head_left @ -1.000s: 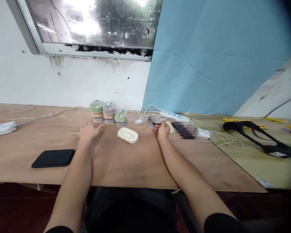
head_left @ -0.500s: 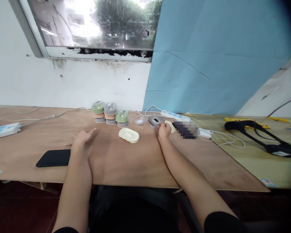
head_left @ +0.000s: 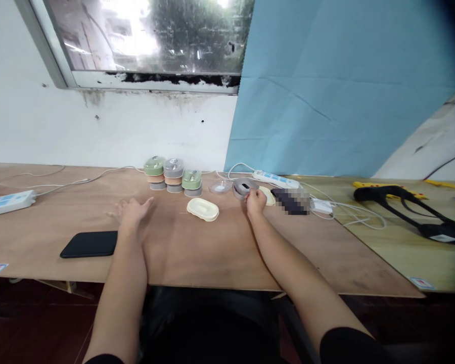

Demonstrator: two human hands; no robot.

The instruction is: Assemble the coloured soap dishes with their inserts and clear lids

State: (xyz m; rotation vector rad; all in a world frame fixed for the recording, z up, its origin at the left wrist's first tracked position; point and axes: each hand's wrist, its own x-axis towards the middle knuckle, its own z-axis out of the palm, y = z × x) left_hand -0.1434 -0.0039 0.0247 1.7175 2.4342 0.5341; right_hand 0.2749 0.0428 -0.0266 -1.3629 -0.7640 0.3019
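My left hand rests on the tabletop with fingers spread and thumb stretched out, holding nothing. A black phone-like slab lies just below it, partly behind my forearm. My right hand is curled closed at the right front edge of a grey round container with a dark slot in its top. The fingertips seem to grip its rim, though the fingers hide the contact. Left of that container sits a see-through lid. A cream oval lid lies between my hands, and another cream piece shows behind my right hand.
Stacked green, grey and orange containers stand near the wall. To the right are a power strip, a blurred-out dark object, a white charger with cables and a black strap frame. Another power strip lies left.
My left hand has shifted slightly to the right, fingers still spread. The whole view has moved a little. My right hand stays at the grey container.
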